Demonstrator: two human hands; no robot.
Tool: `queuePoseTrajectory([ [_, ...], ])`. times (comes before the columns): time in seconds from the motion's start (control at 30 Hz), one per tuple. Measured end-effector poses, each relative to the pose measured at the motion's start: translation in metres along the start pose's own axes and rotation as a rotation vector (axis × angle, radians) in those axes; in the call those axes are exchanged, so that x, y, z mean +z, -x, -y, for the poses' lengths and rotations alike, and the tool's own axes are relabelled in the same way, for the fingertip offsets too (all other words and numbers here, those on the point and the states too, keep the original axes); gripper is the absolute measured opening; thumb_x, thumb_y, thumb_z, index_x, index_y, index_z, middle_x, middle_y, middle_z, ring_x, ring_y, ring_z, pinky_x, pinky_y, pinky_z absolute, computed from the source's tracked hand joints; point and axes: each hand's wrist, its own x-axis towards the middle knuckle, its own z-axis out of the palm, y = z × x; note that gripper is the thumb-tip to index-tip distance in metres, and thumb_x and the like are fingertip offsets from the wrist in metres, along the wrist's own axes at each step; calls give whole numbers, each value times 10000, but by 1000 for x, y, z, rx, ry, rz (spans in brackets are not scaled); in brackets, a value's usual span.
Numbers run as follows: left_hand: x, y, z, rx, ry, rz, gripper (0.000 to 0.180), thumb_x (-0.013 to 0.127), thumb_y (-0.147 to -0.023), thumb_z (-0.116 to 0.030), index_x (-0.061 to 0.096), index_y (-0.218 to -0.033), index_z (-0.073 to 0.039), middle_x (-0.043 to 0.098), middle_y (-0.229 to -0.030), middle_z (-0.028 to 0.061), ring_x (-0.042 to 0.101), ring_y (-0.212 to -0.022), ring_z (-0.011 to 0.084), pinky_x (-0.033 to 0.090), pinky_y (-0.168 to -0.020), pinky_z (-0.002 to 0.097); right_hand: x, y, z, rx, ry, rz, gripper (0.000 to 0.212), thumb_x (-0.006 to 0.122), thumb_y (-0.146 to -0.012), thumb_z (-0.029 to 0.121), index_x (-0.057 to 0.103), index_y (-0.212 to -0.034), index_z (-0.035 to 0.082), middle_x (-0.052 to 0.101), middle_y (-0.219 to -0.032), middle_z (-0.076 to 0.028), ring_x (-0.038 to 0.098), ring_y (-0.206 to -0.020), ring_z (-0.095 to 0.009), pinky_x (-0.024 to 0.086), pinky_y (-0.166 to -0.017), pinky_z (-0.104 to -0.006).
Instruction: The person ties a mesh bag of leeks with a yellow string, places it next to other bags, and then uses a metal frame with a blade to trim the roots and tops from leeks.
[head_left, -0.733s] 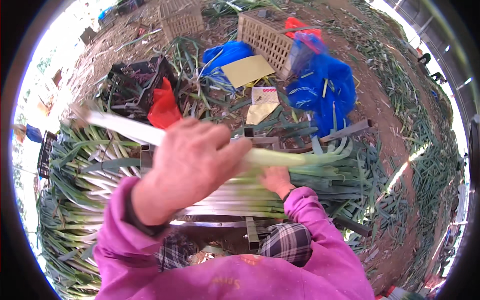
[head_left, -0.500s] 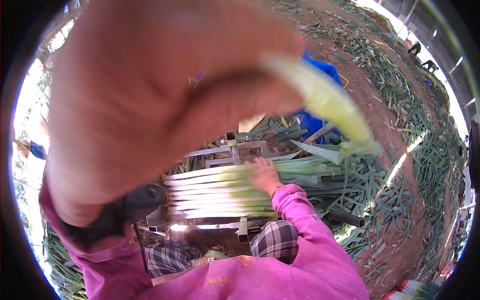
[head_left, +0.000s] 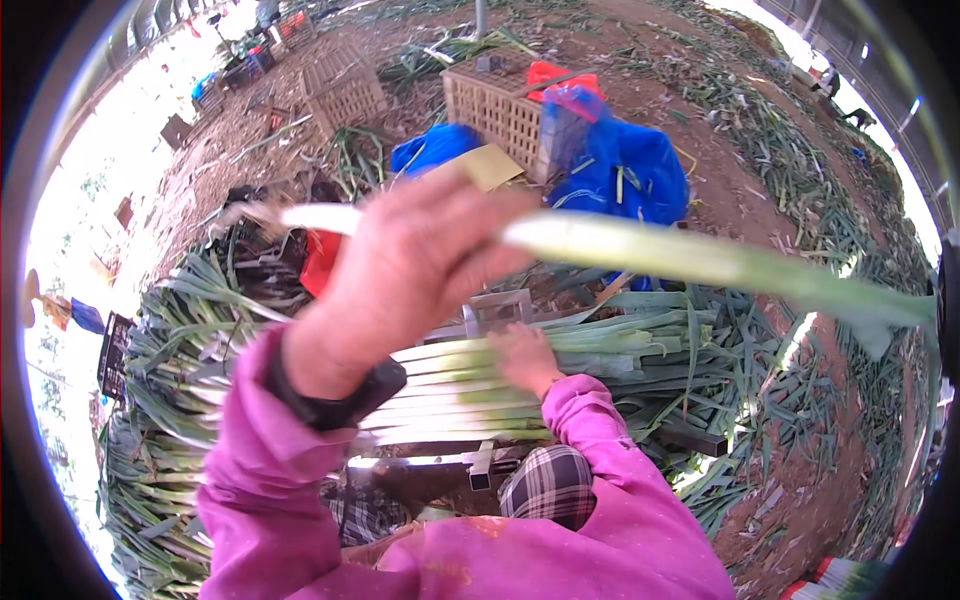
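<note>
Raised in front of me, my left hand (head_left: 395, 260) grips a single leek (head_left: 650, 250) around its white stem. The leek lies almost level, its root end blurred at the left and its green leaves reaching far right. Lower down, my right hand (head_left: 525, 358) rests with stretched fingers on a row of trimmed leeks (head_left: 450, 400), white stems to the left and green leaves to the right. This row lies across a metal frame (head_left: 482, 468) above my knees. My left forearm hides the row's left end.
A heap of leeks (head_left: 165, 430) lies at the left. Beyond the frame are a slatted crate (head_left: 485, 110), another crate (head_left: 342, 90) and a blue plastic sheet (head_left: 650, 175). Cut leaves (head_left: 860, 350) cover the ground at right. A banded leek bundle (head_left: 845, 575) lies lower right.
My left hand has moved down and away from the camera with the leek, which has swung from drooping to nearly level. My right hand stays on the row.
</note>
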Motion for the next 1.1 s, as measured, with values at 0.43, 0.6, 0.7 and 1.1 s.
queuePoseTrajectory([
  [0.43,182,307,109,-667,-221,200,263,668,-771,-271,648,-1023,-197,545,-811,20,544,-842,216,377,-777,386,7,-3,3,-130,-137,-305,397,655,-751,262,620,-1131,153,585,-1068,-91,531,-1013,-284,402,-883,-430],
  [0.6,189,349,125,-732,-212,165,284,679,-759,-298,662,-1034,-232,550,-813,11,549,-859,201,379,-793,366,5,-3,-8,-126,-164,-320,356,676,-741,207,639,-1083,120,575,-1044,-91,528,-1008,-284,418,-862,-420],
  [0.7,180,352,126,-749,-219,224,288,671,-761,-323,661,-1039,-248,550,-826,3,547,-857,198,380,-789,367,5,-2,-21,-71,-344,-315,326,675,-733,149,644,-1055,111,578,-1028,-56,536,-998,-259,413,-888,-437],
  [1.1,106,420,168,-948,-253,410,265,573,-810,-359,680,-979,-184,584,-925,108,533,-971,284,401,-851,422,-16,-54,-47,-49,7,-139,404,707,-698,239,651,-1088,152,553,-957,-62,517,-940,-257,404,-836,-404],
])
